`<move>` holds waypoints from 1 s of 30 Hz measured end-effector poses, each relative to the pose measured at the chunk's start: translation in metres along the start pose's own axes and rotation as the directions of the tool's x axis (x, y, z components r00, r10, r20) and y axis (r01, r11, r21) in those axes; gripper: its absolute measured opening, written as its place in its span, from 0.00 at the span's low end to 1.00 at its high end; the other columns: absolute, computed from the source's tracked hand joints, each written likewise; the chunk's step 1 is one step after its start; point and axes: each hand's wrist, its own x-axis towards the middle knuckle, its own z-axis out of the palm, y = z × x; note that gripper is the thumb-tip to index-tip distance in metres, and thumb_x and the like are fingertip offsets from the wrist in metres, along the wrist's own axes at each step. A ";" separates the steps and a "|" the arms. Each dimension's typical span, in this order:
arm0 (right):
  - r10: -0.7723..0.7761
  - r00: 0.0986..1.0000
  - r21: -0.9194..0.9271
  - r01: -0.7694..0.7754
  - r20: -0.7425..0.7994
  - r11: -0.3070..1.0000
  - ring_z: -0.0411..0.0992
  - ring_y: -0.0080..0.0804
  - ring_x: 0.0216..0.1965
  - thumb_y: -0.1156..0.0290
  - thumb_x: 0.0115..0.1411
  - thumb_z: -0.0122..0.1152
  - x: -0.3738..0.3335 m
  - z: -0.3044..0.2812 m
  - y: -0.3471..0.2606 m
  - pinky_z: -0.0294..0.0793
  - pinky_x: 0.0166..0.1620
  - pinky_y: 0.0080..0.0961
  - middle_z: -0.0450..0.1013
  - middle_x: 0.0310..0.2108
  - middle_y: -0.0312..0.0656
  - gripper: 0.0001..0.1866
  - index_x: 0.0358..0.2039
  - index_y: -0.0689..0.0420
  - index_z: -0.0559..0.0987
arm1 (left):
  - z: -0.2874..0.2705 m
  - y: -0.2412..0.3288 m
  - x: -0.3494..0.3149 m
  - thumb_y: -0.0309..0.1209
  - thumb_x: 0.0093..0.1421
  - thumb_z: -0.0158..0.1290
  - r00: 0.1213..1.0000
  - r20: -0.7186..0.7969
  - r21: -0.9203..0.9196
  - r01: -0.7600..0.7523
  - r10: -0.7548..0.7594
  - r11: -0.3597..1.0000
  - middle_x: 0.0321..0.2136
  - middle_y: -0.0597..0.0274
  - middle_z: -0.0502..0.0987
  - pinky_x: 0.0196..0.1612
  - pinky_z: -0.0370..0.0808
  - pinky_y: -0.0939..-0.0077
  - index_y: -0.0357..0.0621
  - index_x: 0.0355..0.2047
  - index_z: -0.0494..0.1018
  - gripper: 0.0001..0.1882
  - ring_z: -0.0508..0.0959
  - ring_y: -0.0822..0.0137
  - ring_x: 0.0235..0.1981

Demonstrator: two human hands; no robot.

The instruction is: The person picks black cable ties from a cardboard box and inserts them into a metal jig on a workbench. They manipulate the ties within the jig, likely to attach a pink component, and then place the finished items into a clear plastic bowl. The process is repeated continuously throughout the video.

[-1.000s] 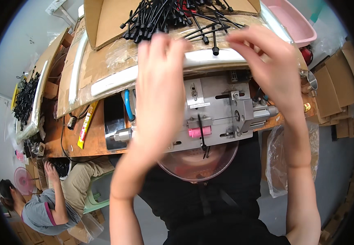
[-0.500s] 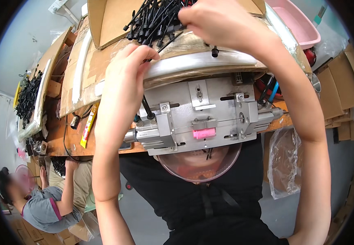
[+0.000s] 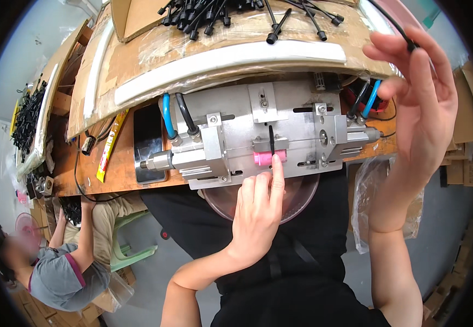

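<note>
Left hand [image 3: 258,210]: index finger touching a black rod [image 3: 272,136] lying across the pink block [image 3: 262,158], metal fixture [image 3: 247,128] centre; other fingers curling, any grip hidden. Right hand [image 3: 426,95], two o'clock: fingers seemingly pinching another black rod [image 3: 393,20]. Black-headed rods [image 3: 195,17]: lying at twelve.

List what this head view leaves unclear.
Head view: end of the black rod in the right hand, cut off by the upper edge.
Head view: top of the rod heap, cut off by that edge.
Head view: inside of the bowl, mostly behind the metal plate and left hand.
</note>
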 end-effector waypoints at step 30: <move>0.021 0.949 -0.605 0.182 0.313 0.775 0.71 0.34 0.24 0.70 0.47 0.73 -0.107 0.075 0.020 0.71 0.27 0.27 0.70 0.24 0.40 0.32 0.54 0.64 0.75 | -0.059 -0.036 0.068 0.17 0.48 0.56 0.937 -0.324 -0.147 -0.182 0.126 0.972 0.32 0.59 0.73 0.39 0.70 0.68 0.35 0.52 0.74 0.27 0.72 0.61 0.33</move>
